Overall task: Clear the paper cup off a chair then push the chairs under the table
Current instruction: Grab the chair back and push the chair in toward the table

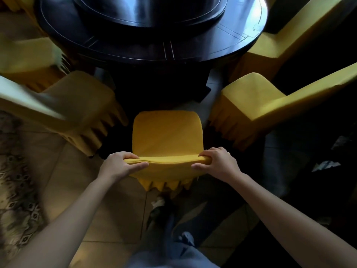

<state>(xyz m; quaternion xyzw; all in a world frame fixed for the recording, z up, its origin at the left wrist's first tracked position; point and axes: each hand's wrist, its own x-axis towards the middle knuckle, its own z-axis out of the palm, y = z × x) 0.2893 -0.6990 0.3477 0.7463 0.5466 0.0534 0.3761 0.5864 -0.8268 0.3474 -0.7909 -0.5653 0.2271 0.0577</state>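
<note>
A chair in a yellow cover [166, 136] stands straight in front of me, its seat bare and pointing at the round dark table [241, 43]. My left hand [120, 165] grips the left end of the chair's top rail. My right hand [217, 162] grips the right end of the same rail. A gap of floor lies between the seat's front edge and the table's rim. No paper cup shows in the view.
More yellow-covered chairs flank mine: one close on the left [77, 105], one close on the right [257, 105], others farther back on both sides. A raised turntable [150, 14] sits on the table. Beige floor tiles [108, 219] and a patterned rug [15, 180] lie below.
</note>
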